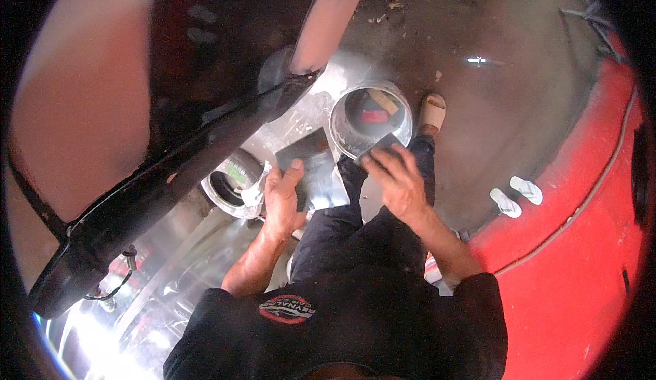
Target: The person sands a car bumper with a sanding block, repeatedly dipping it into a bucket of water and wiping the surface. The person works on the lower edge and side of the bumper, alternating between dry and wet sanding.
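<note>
My left hand point(281, 199) is closed on the edge of a dark grey sandpaper sheet point(316, 175), thumb on top, its surface glossy in the light. In my right hand point(398, 183) is a smaller dark sandpaper piece point(380, 145), pinched under the fingers beside the near rim of a bucket. That bucket point(336, 124) is pale and smeared and holds murky liquid. Inside it are a pink block point(374, 116) and a tan block point(383, 101). The two sandpaper pieces are apart.
A dark car panel point(225, 52) with pinkish-brown patches point(82, 106) rises at the left. Below its edge stands a small round tub point(232, 185). Clear plastic sheeting point(171, 270) lies lower left. White flip-flops point(516, 197) lie beside a red surface point(553, 264) with a hose point(581, 209) along it.
</note>
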Motion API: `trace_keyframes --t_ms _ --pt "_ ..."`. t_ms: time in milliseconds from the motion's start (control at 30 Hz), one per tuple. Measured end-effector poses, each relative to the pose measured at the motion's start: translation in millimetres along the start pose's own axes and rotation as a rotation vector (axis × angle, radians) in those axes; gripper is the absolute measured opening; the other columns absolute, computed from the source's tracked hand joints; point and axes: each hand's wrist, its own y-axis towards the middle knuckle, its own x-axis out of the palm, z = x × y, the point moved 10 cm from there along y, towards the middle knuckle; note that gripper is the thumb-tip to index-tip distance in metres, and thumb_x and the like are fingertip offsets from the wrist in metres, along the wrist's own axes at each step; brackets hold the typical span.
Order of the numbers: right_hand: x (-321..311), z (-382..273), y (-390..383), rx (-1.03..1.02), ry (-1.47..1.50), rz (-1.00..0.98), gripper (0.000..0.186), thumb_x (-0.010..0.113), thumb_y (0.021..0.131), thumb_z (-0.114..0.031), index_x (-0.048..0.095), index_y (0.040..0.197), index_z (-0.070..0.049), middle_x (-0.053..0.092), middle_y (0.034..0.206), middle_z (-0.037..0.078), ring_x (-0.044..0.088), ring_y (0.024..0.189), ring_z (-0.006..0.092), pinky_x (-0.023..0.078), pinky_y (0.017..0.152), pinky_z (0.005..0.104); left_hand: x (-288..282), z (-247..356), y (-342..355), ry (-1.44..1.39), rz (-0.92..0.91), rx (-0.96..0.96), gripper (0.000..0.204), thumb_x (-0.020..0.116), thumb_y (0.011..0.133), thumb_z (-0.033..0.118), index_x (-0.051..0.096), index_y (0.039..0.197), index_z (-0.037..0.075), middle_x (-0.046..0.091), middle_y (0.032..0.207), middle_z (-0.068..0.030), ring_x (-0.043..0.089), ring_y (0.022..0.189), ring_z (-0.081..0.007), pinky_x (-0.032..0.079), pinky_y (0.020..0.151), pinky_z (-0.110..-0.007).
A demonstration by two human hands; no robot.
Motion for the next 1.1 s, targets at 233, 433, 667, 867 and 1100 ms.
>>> trace_keyframes --t_ms 233,433,667,867,1100 --pt "-8.0 19.2 48.4 0.235 0.155 0.178 0.055 0.058 0.078 0.010 0.058 0.132 0.000 0.062 0.124 0.019 0.058 0.111 0.0379 0.046 0.095 0.0466 -20.1 -5.9 10.5 0.531 -0.011 0.244 0.041 0.058 0.102 0.028 0.058 0.126 -0.005 0.066 0.114 -0.0090 0.057 0.104 -0.0169 0.045 0.093 -0.034" --pt "15.3 -4.9 118.5 0.205 0.195 0.223 0.063 0.062 0.074 0.008 0.053 0.135 0.000 0.060 0.121 0.019 0.056 0.106 0.0386 0.047 0.091 0.0479 -39.0 -26.4 17.8 0.398 0.021 0.113 0.038 0.057 0.103 0.027 0.059 0.125 -0.005 0.067 0.112 -0.0083 0.057 0.102 -0.0147 0.046 0.090 -0.031" --pt "26.2 -17.7 128.7 0.246 0.201 0.189 0.061 0.060 0.074 0.011 0.055 0.134 0.000 0.061 0.119 0.018 0.056 0.106 0.0391 0.045 0.092 0.0470 -63.3 -44.5 23.7 0.422 0.028 0.027 0.036 0.056 0.104 0.024 0.054 0.130 -0.001 0.065 0.115 -0.0108 0.064 0.102 -0.0214 0.054 0.089 -0.038" --pt "34.1 4.9 125.5 0.301 0.082 0.108 0.066 0.066 0.073 0.005 0.052 0.137 -0.002 0.059 0.120 0.018 0.055 0.105 0.0387 0.048 0.091 0.0469 -54.5 -33.8 22.4 0.333 0.076 0.046 0.037 0.056 0.103 0.028 0.061 0.120 -0.004 0.066 0.108 -0.0071 0.057 0.098 -0.0151 0.046 0.088 -0.031" --pt "-12.8 40.2 67.1 0.285 0.181 0.078 0.056 0.064 0.075 0.004 0.064 0.130 -0.008 0.063 0.114 0.014 0.058 0.102 0.0370 0.049 0.092 0.0432 -18.2 17.9 9.9 0.588 0.036 0.262 0.043 0.052 0.104 0.029 0.057 0.130 -0.005 0.065 0.119 -0.0111 0.057 0.105 -0.0192 0.044 0.096 -0.035"
